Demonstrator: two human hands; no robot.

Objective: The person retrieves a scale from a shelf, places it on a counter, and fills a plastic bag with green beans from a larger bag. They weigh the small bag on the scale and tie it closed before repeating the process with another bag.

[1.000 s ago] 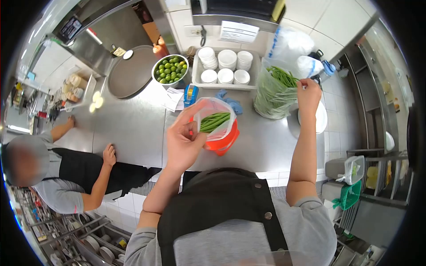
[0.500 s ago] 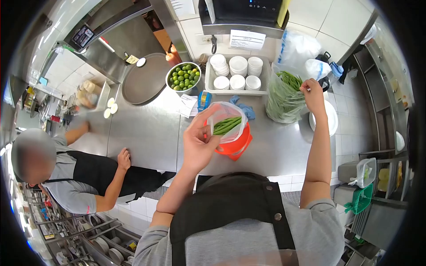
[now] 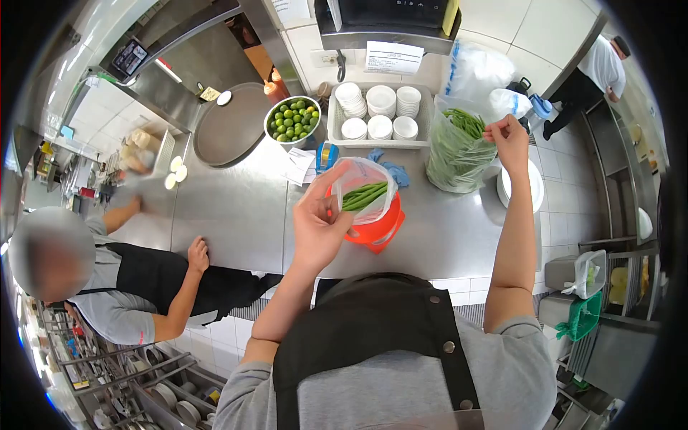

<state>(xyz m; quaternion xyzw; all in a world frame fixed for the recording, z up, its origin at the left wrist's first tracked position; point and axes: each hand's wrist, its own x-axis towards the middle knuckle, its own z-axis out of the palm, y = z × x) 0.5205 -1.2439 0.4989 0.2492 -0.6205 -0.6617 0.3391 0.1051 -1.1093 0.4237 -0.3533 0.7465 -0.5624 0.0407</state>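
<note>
My left hand (image 3: 320,222) grips the rim of a small clear bag (image 3: 374,172) with green beans (image 3: 364,196) inside. Under that bag is an orange-red scale or stand (image 3: 380,233) on the steel counter. My right hand (image 3: 507,136) is at the upper right edge of a large clear bag (image 3: 455,161) full of green beans, its fingers pinched on the bag's rim or something too small to make out. A white round container (image 3: 534,188) stands below my right forearm.
A bowl of limes (image 3: 294,122), a tray (image 3: 423,140) of white cups, a blue tape dispenser (image 3: 327,158), a blue cloth (image 3: 394,172) and a round brown tray (image 3: 229,129) lie on the counter (image 3: 233,222). A co-worker (image 3: 143,287) stands left; another person (image 3: 598,72) is back right.
The view has shifted slightly. A person in white has come into view at the upper right. Both my hands keep nearly the same places.
</note>
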